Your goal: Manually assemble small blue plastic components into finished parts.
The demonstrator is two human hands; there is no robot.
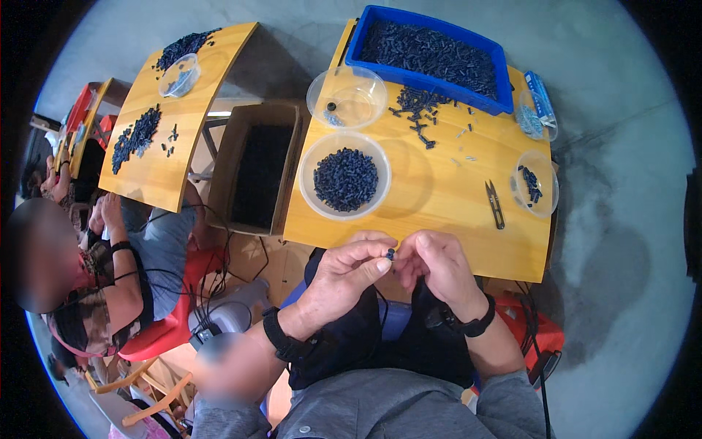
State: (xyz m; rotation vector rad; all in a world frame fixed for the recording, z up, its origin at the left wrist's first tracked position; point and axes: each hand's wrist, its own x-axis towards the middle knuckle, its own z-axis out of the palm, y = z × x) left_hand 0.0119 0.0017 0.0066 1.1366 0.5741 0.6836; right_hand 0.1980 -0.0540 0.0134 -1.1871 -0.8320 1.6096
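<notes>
A small dark cylindrical piece is pinched between the thumb and fingers of my left hand, just off the near edge of the table. My right hand is close beside it, with the fingers curled together. Whatever those fingers may hold is hidden. Beyond my hands, a round clear tub holds many short dark pieces. Black thread snips lie on the wooden table to the right. Next to them, a smaller clear tub has a few dark pieces in it.
At the back, a blue tray is full of dark pieces, with some spilled in front. A clear tub stands left; a small tub of pale bits stands right. A cardboard box sits left, before a co-worker's table.
</notes>
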